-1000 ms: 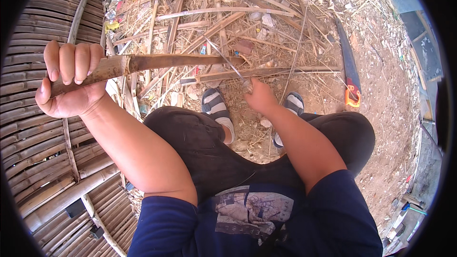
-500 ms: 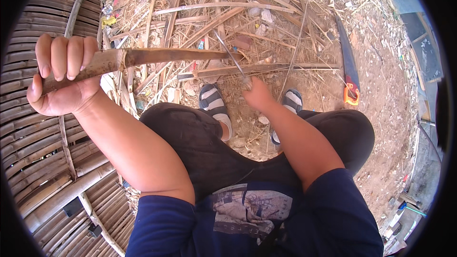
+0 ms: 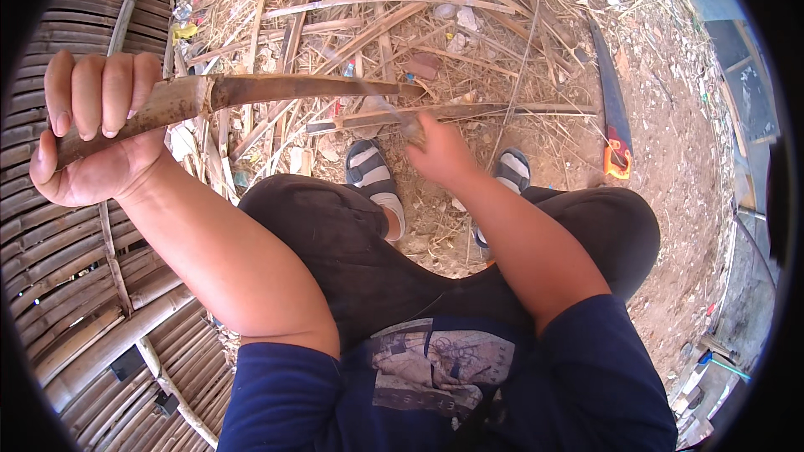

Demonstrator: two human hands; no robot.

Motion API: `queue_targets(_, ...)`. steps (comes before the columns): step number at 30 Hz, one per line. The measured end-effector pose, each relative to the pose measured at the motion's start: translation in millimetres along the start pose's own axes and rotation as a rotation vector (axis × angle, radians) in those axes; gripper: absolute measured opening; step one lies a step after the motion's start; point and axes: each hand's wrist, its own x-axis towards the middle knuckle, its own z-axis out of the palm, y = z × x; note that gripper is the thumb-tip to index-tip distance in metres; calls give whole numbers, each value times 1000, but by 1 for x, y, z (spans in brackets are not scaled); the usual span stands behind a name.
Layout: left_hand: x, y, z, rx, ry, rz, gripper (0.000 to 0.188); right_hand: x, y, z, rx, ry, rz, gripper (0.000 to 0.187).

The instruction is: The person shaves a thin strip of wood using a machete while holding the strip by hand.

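A split bamboo piece (image 3: 268, 90) stretches from the left toward the middle, roughly level, its thin end pointing right. My left hand (image 3: 102, 94) is wrapped round its thick end, fingers over the top. In front of my knees, my right hand (image 3: 441, 151) is closed round the handle of a knife (image 3: 410, 129). Its narrow blade is smeared by motion and crosses the bamboo near the thin end. Whether the edge touches the bamboo I cannot tell. Below that end, another bamboo strip (image 3: 368, 117) lies on the ground.
A handsaw (image 3: 613, 88) with an orange handle lies on the dirt at the right. Several bamboo strips (image 3: 385, 2) and shavings litter the ground ahead. A bamboo slat wall (image 3: 63, 226) runs along my left. My sandalled feet (image 3: 373, 176) are below the work.
The knife has swung left, its blade now blurred across the bamboo. My right hand has moved slightly left and up; my left hand and the bamboo have shifted a little left and up.
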Motion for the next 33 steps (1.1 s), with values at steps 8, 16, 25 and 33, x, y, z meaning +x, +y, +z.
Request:
queue_targets(8, 2, 0, -11, 20, -107, 4, 25, 9, 31, -1, -98, -32, 224, 39)
queue_targets(16, 0, 2, -10, 31, -102, 3, 24, 2, -18, -11, 3, -78, -100, 37)
queue_targets(25, 1, 1, -15, -19, -26, 18, 30, 8, 46, 9, -161, 37, 164, 40)
queue_targets(33, -2, 4, -11, -29, -52, -7, 33, 0, -17, -8, -61, -28, -123, 42)
